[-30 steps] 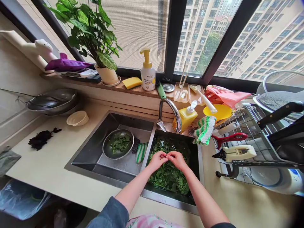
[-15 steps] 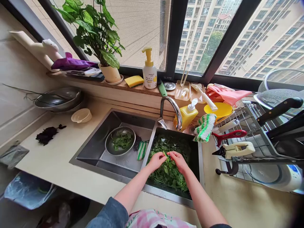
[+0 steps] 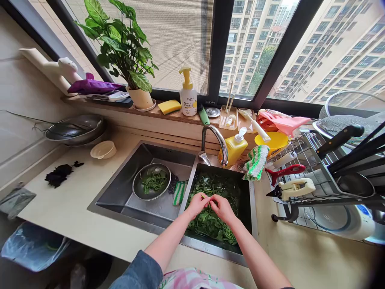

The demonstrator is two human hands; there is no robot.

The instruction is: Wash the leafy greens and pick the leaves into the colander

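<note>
Stem point(image 3: 205, 196): 1, left hand point(image 3: 197, 204) pinching | right hand point(image 3: 221, 207): bunched, hold unclear | basins point(image 3: 110, 194): 2 | steel bowl point(image 3: 137, 189): 1

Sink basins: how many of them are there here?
2: the left basin, holding a metal bowl with some greens, and the right basin, with more greens below the left hand and right hand. No others show.

Bright daylight; stretched outer edges

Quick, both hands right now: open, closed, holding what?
Left hand: closed, pinching a green stem.
Right hand: fingers closed; whether it holds anything cannot be told.
</note>
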